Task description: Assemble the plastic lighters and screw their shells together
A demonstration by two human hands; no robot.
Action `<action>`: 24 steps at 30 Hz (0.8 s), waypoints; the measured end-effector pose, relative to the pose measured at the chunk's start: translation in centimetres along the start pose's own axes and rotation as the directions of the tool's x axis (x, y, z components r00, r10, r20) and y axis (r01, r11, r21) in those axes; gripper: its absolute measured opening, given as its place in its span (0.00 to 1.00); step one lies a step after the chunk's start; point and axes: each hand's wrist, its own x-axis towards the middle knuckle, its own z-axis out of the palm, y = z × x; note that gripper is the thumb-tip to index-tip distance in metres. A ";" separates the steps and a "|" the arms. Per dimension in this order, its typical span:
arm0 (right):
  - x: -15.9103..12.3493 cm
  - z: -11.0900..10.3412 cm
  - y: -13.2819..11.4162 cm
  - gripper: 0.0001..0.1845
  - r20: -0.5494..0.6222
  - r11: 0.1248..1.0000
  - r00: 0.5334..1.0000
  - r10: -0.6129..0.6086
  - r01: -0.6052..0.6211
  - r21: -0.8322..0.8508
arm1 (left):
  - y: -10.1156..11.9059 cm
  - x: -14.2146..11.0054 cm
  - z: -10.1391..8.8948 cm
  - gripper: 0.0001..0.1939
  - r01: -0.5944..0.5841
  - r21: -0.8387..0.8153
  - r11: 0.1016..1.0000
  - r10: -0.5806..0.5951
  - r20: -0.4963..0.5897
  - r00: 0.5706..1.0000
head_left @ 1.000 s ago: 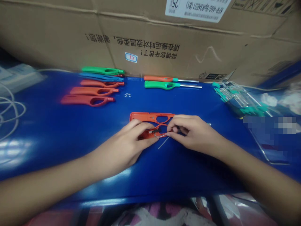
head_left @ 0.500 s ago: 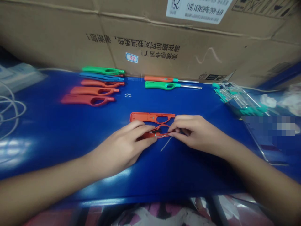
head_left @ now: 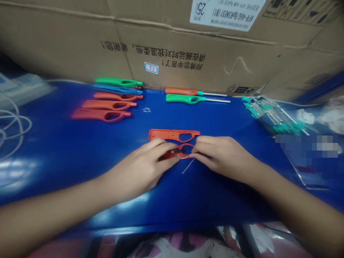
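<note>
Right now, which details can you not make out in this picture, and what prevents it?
All in the head view:
Lower orange half-shell: its left end is hidden by the left hand.
Its right end: covered by the right hand, so the grip there is unclear.
Small pale pieces: too small to identify.
White label: cut off by the top edge.

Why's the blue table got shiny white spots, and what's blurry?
Head view, left: pale glare on the blue table, probably reflected light, and a blurry white cable; head view, right edge: blurry crumpled white stuff; head view, middle: the upper orange shell looks clearer.
</note>
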 end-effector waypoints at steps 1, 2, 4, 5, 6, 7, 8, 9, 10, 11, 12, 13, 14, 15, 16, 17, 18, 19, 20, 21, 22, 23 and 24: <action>0.0 0.0 0.0 0.11 0.004 1.000 1.000 0.003 -0.003 -0.010 | 0.0 0.0 0.1 0.19 0.000 0.000 1.000 0.000 -0.003 1.000; 0.0 0.0 0.0 0.12 0.009 1.000 1.000 0.010 -0.009 -0.010 | 0.0 0.0 0.1 0.19 -0.001 -0.001 1.000 0.001 -0.007 1.000; 0.1 0.1 -0.1 0.14 0.023 1.000 0.999 0.024 -0.024 0.018 | 0.0 0.0 0.1 0.19 -0.007 -0.006 1.000 0.007 -0.019 1.000; 0.1 0.1 -0.1 0.14 0.029 0.999 0.999 0.032 -0.033 0.037 | 0.1 0.0 0.1 0.19 -0.008 -0.009 1.000 0.008 -0.025 1.000; 0.1 0.1 -0.2 0.14 0.035 0.998 0.999 0.041 -0.043 0.053 | 0.1 0.0 0.0 0.19 -0.010 -0.012 1.000 0.010 -0.030 0.999; 0.1 0.1 -0.3 0.14 0.041 0.997 0.998 0.046 -0.049 0.062 | 0.2 0.0 0.0 0.19 -0.011 -0.012 1.000 0.011 -0.036 0.999; 0.1 0.1 -0.4 0.14 0.047 0.997 0.998 0.048 -0.051 0.061 | 0.2 0.0 0.0 0.18 -0.014 -0.011 1.000 0.013 -0.042 0.999; 0.1 0.1 -0.5 0.14 0.052 0.997 0.997 0.049 -0.051 0.052 | 0.3 0.0 0.0 0.18 -0.017 -0.009 1.000 0.017 -0.047 0.999; 0.1 0.1 -0.6 0.15 0.054 0.998 0.997 0.047 -0.049 0.040 | 0.3 0.1 0.0 0.18 -0.023 -0.007 1.000 0.022 -0.050 0.999; 0.0 0.1 -0.6 0.15 0.054 0.999 0.998 0.042 -0.044 0.029 | 0.3 0.1 0.0 0.18 -0.030 -0.003 1.000 0.030 -0.050 0.998; 0.0 0.1 -0.7 0.15 0.052 0.999 0.998 0.036 -0.037 0.019 | 0.3 0.2 0.0 0.18 -0.038 0.002 0.999 0.038 -0.050 0.998; 0.0 0.0 -0.7 0.15 0.048 0.999 0.998 0.031 -0.031 0.011 | 0.3 0.2 0.0 0.18 -0.044 0.008 0.999 0.044 -0.050 0.998; -0.1 0.0 -0.8 0.15 0.043 1.000 0.999 0.028 -0.029 0.006 | 0.3 0.2 0.0 0.18 -0.051 0.013 0.999 0.051 -0.049 0.997; -0.1 0.0 -0.8 0.15 0.037 1.000 0.999 0.026 -0.026 0.004 | 0.4 0.2 0.0 0.18 -0.056 0.018 0.998 0.056 -0.050 0.997; -0.1 -0.1 -0.8 0.15 0.031 1.000 0.999 0.027 -0.027 0.003 | 0.4 0.2 0.0 0.18 -0.058 0.024 0.998 0.060 -0.052 0.997; -0.1 -0.1 -0.8 0.14 0.027 1.000 0.999 0.028 -0.028 0.002 | 0.4 0.2 0.0 0.18 -0.059 0.027 0.998 0.060 -0.053 0.997; -0.1 -0.1 -0.8 0.14 0.025 1.000 0.999 0.030 -0.030 0.001 | 0.4 0.2 0.0 0.18 -0.059 0.030 0.998 0.061 -0.052 0.997; -0.1 -0.1 -0.9 0.14 0.023 0.999 0.999 0.033 -0.033 0.000 | 0.4 0.2 0.0 0.19 -0.061 0.033 0.998 0.062 -0.051 0.997; -0.1 -0.1 -0.9 0.14 0.021 0.999 0.999 0.037 -0.037 -0.001 | 0.5 0.2 0.0 0.19 -0.063 0.036 0.997 0.065 -0.050 0.997; 0.0 -0.1 -0.9 0.13 0.017 0.999 0.999 0.041 -0.041 -0.002 | 0.5 0.2 -0.1 0.19 -0.067 0.038 0.997 0.069 -0.053 0.996; 0.0 -0.1 -1.0 0.13 0.014 0.999 0.999 0.045 -0.045 0.000 | 0.5 0.2 -0.1 0.19 -0.072 0.039 0.997 0.074 -0.057 0.996; 0.0 0.0 -1.0 0.13 0.013 0.999 0.999 0.048 -0.048 0.009 | 0.5 0.3 -0.1 0.19 -0.076 0.040 0.996 0.078 -0.061 0.995; 0.1 0.0 -1.0 0.14 0.012 0.998 0.999 0.052 -0.052 0.022 | 0.5 0.3 -0.1 0.18 -0.076 0.038 0.996 0.078 -0.065 0.995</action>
